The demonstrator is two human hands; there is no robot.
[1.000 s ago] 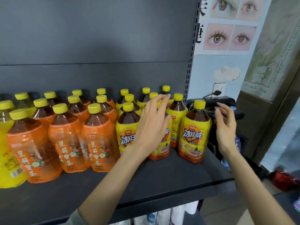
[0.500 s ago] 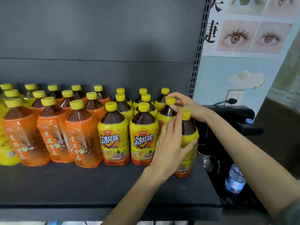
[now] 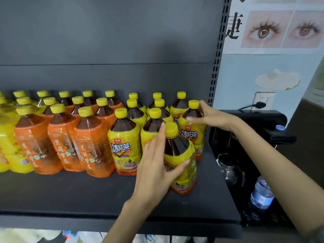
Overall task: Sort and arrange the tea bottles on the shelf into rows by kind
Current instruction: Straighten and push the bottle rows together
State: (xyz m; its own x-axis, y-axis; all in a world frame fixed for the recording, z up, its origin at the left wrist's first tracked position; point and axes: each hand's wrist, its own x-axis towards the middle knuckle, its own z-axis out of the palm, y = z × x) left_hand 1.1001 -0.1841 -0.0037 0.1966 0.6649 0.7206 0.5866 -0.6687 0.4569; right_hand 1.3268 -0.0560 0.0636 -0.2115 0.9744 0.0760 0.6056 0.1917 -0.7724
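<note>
Beside the black shelf (image 3: 105,193) edge, left grip (image 3: 156,165) clasps the front yellow-labelled plastic bottle (image 3: 182,155); right grip (image 3: 210,114) pinches the 冰红茶 bottle (image 3: 191,134) behind it.

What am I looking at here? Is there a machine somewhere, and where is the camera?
There is no machine. These are a person's two bare hands, filmed by one camera worn on the head that looks forward and down, which is why both arms come in from the bottom of the picture. In front is a dark shelf of tea bottles, all with yellow caps. The orange-labelled bottles stand to the left of the yellow-labelled bottles. The left hand holds the nearest yellow bottle round its body, with the thumb across the label. The right hand grips the bottle behind it just under the cap. Off the shelf, at the lower right, stands a water bottle.
</note>
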